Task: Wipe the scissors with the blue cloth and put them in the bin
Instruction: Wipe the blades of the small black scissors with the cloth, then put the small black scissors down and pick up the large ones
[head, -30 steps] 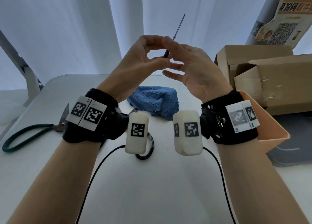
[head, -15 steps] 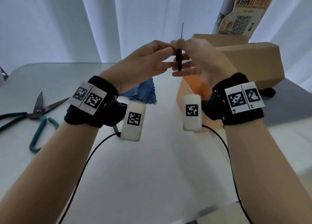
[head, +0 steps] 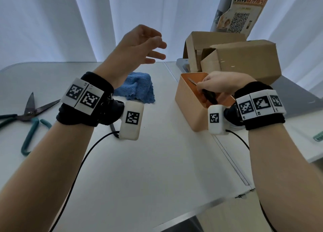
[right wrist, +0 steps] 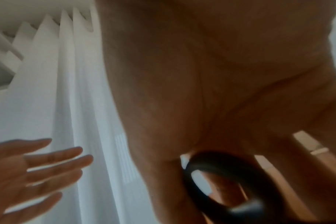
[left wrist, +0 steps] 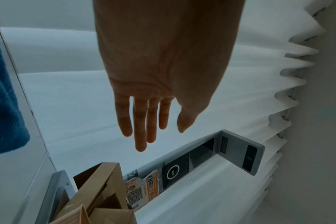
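My right hand [head: 208, 88] grips black-handled scissors [head: 208, 97] over the orange bin [head: 189, 109]; their blade tip [head: 191, 80] points down into the bin. The right wrist view shows the black handle loop [right wrist: 230, 181] under my curled fingers. My left hand [head: 150, 44] hovers empty in the air above the table, fingers spread and relaxed, and shows as straight fingers [left wrist: 142, 121] in the left wrist view. The blue cloth [head: 138, 90] lies crumpled on the white table behind my left wrist.
Green-handled scissors [head: 26, 116] lie open at the table's left edge. Cardboard boxes [head: 241, 60] stand behind the bin, with a QR poster [head: 243, 13] above. A black cable [head: 83, 161] trails across the table. The table's right edge [head: 227, 153] runs beside the bin.
Both hands held the black scissors together up high; now my left hand has let go and my right hand has lowered them into the bin's mouth.
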Motion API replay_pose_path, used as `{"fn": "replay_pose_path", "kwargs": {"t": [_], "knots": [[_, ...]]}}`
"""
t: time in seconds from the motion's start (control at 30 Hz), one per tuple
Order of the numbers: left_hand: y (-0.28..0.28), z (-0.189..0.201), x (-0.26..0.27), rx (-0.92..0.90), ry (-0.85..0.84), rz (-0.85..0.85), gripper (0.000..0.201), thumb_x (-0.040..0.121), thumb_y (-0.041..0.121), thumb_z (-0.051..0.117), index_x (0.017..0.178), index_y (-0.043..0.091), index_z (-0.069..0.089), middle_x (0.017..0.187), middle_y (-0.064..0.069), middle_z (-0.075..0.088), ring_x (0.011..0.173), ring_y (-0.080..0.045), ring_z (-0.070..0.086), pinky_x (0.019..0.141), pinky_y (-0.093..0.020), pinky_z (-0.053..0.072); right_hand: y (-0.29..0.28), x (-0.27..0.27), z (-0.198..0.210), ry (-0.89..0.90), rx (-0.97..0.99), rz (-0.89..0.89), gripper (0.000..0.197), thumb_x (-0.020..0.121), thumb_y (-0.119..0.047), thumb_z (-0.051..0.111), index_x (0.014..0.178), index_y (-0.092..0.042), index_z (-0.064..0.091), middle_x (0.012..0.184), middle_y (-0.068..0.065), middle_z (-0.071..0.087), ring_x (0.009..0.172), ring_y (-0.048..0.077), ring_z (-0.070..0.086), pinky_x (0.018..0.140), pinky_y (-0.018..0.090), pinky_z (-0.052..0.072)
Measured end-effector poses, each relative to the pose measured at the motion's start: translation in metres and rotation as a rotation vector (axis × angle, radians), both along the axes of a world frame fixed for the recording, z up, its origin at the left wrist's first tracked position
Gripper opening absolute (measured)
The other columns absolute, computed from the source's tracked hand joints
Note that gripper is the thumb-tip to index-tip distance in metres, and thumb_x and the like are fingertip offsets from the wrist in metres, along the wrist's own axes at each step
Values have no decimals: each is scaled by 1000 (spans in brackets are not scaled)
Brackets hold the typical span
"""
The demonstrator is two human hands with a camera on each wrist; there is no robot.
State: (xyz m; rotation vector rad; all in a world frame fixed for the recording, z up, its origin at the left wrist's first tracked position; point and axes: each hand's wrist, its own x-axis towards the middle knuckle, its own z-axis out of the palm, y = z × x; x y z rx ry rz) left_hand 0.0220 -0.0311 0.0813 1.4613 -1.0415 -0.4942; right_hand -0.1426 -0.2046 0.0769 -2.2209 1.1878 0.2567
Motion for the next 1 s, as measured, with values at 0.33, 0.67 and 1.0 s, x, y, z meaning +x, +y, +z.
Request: {"fn": "replay_pose_path", "kwargs": {"t": [0.33,0.67,1.0], "knots": [[6,5,7,-7,18,88,33,102,27,53,129,6,53,117,-3,71,97,-17,73,99,-40,53,-9,14,-21,247,-20,135,44,104,-45,42,121,-10,62,113,11,68,100,26,67,85,36,56],[14,6,22,6,33,124,34,102,29,53,128,8,54,116,-1,72,98,-16,73,100,-37,53,-9,28,-32,50,86,191,44,104,-21,38,144,-40,42,124,4,61,107,27,64,89,45,57],[48,18,55,83,-55,241,30,102,31,52,125,12,57,106,3,75,96,-12,73,99,-39,53,15,62,7,-291,-172,135,26,102,-18,45,127,-22,53,113,8,61,92,22,66,69,35,59]]}}
